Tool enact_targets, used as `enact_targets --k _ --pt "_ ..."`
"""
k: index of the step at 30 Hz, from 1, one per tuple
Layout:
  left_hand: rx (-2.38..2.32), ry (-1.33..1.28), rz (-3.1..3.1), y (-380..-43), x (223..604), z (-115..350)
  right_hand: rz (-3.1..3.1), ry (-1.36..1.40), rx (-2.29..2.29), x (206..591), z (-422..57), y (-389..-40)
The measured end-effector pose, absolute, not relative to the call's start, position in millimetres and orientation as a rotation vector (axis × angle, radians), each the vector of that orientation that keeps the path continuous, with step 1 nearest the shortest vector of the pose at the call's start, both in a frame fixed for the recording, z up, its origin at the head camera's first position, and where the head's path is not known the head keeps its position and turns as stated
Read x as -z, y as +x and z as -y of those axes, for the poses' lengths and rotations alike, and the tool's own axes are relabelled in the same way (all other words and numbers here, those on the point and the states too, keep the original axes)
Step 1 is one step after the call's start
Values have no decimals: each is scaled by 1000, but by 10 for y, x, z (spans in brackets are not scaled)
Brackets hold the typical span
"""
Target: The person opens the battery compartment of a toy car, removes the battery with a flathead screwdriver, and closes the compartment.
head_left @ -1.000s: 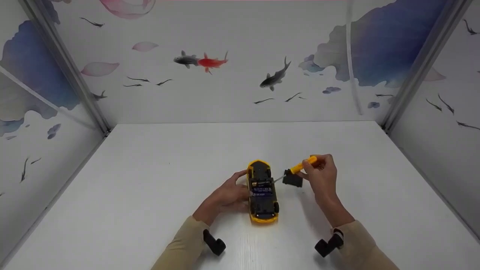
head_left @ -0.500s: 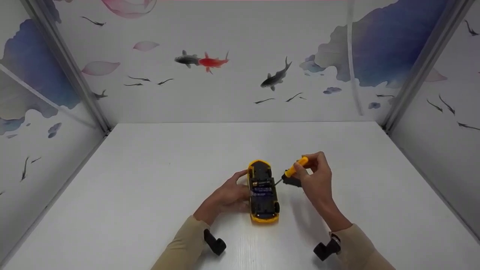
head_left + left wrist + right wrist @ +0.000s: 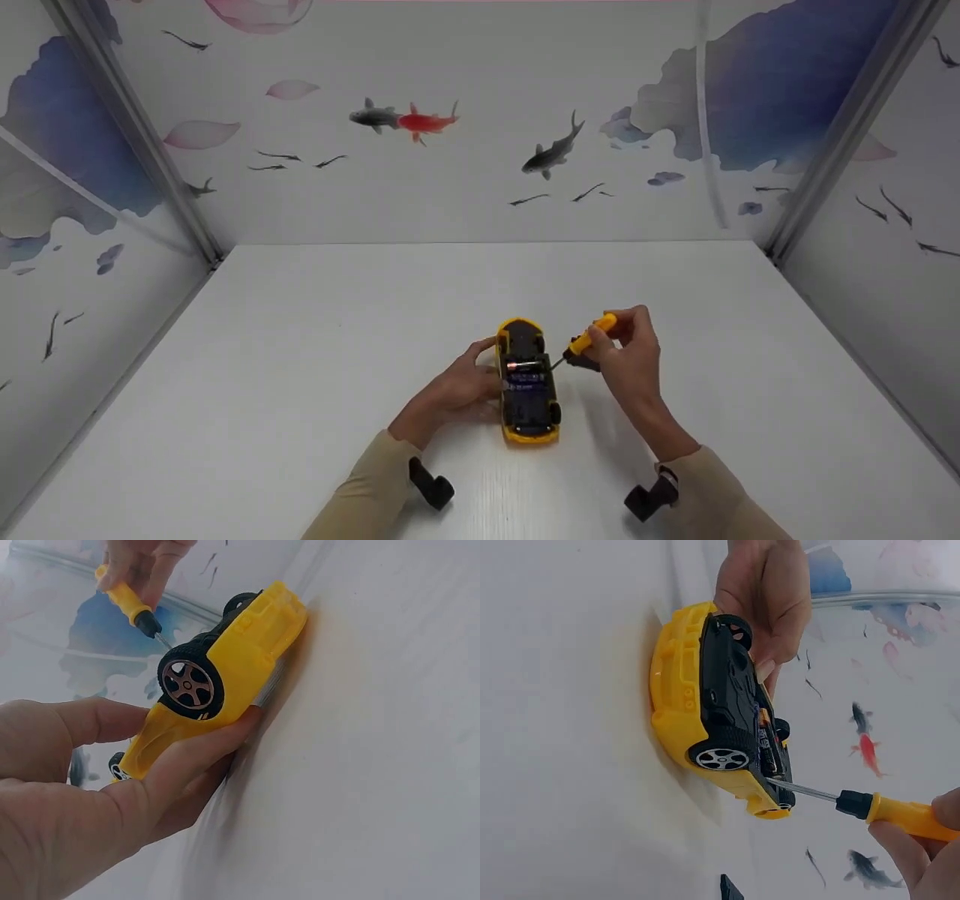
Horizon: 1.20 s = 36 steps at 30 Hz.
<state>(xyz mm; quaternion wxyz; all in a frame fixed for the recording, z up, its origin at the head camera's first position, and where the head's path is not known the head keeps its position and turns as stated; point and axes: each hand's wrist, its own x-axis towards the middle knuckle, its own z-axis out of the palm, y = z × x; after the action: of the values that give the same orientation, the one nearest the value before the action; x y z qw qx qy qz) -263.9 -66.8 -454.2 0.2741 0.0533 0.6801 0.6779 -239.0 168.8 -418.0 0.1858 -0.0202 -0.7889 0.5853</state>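
Observation:
A yellow toy car [image 3: 529, 411] lies wheels up on the white table, its black underside showing. My left hand [image 3: 461, 386] grips it along its left side, thumb and fingers around the yellow body in the left wrist view. In the open battery compartment sits a battery [image 3: 768, 754]; dark blue shows beside it. My right hand [image 3: 631, 358] pinches the yellow handle of a screwdriver [image 3: 907, 816]. The metal tip reaches the compartment's right edge; its exact contact is hidden. Partly behind the right hand is a small black piece, like a cover [image 3: 584, 363].
White table [image 3: 337, 390] surface surrounds the car. Panels printed with fish and petals enclose the back wall [image 3: 465, 202] and both sides. A black wrist camera [image 3: 431, 486] is strapped to each forearm, close above the table.
My right hand has moved left and tilted the screwdriver more steeply, covering part of the black piece. The left hand keeps its grip, and the car has barely shifted.

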Motion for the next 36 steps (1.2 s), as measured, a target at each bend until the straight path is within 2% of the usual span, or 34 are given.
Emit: enact_targets --k 8,15,25,36 --pt "-1837 142 -1828 -2647 4559 695 2002 -559 -2358 4372 -1975 -2640" --pt "-1826 151 -1834 -2672 4569 712 1754 -792 -2748 4446 -2104 -2714" --pt "-1769 151 -1916 -2694 4549 719 2077 -373 -2265 4114 -2035 -2587" --pt "-1786 101 -1883 -2685 4550 694 2272 -233 -1900 4040 -1839 -2449"
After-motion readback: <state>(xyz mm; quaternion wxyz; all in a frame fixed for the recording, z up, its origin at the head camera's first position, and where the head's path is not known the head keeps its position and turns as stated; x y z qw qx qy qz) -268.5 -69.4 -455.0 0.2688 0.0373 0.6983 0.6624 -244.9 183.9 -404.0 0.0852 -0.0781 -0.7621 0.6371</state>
